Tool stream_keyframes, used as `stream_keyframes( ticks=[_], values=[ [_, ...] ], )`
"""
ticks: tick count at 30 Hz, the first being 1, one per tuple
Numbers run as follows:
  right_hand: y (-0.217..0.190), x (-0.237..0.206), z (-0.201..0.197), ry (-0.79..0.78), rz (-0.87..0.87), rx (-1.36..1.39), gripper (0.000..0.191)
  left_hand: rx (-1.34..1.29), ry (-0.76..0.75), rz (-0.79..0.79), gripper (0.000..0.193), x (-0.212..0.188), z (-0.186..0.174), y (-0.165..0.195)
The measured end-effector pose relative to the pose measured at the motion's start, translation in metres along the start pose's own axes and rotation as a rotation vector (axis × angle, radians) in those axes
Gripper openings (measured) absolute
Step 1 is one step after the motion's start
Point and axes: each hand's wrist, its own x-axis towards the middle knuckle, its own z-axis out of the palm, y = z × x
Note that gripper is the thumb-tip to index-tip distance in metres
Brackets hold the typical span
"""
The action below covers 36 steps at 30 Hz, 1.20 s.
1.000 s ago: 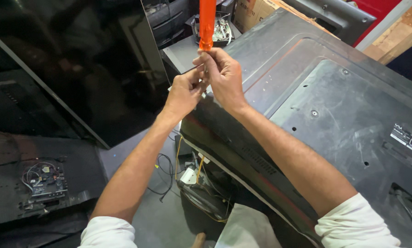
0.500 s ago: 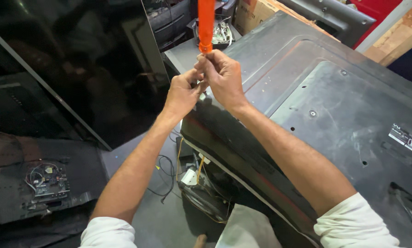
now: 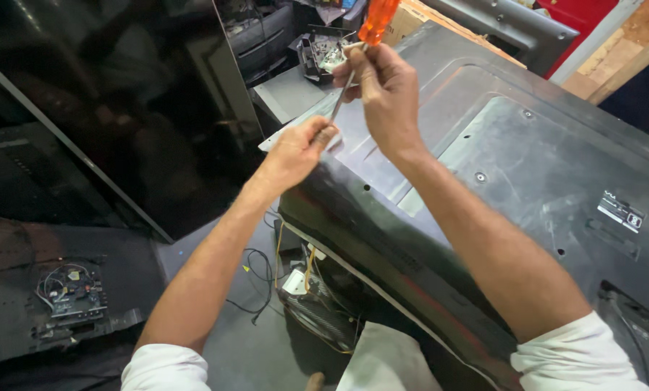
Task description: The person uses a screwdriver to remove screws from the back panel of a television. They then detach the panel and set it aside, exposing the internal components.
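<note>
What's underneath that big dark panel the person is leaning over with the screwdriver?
Below the near edge of the dark back panel hang yellow and black wires and a small white part above a black grille. Whatever lies deeper under the panel is covered.

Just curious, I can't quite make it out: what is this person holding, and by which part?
A screwdriver. The right hand holds it just below the orange handle; the left hand pinches the metal shaft near its tip.

We saw a dim workshop: grey floor point(image 3: 266, 355) littered with loose wires point(image 3: 255, 279), a circuit board point(image 3: 71, 293) lower left, wooden planks point(image 3: 614, 61) upper right.
</note>
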Motion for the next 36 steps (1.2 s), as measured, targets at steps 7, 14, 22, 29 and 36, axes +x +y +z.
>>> stream_keyframes(
  ticks=[7, 14, 22, 29, 36],
  values=[
    [-0.03, 0.004, -0.081, 0.082, -0.132, -0.128, 0.016, -0.035, -0.101, 0.126, 0.014, 0.029, 0.06, 0.009],
    [-0.033, -0.004, -0.186, 0.239, -0.104, -0.399, 0.019, -0.952, -0.124, -0.549, 0.031, 0.094, 0.126, 0.016],
    [0.009, -0.024, -0.229, 0.246, -0.073, -0.527, 0.02, -0.227, -0.126, -0.114, 0.034, 0.155, 0.208, 0.036],
    [0.023, -0.022, -0.246, 0.237, -0.032, -0.552, 0.017, 0.06, -0.125, -0.003, 0.027, 0.161, 0.242, 0.044],
    [0.024, -0.024, -0.262, 0.215, 0.043, -0.519, 0.017, 0.079, -0.072, -0.05, 0.027, 0.161, 0.254, 0.043]
  ],
)
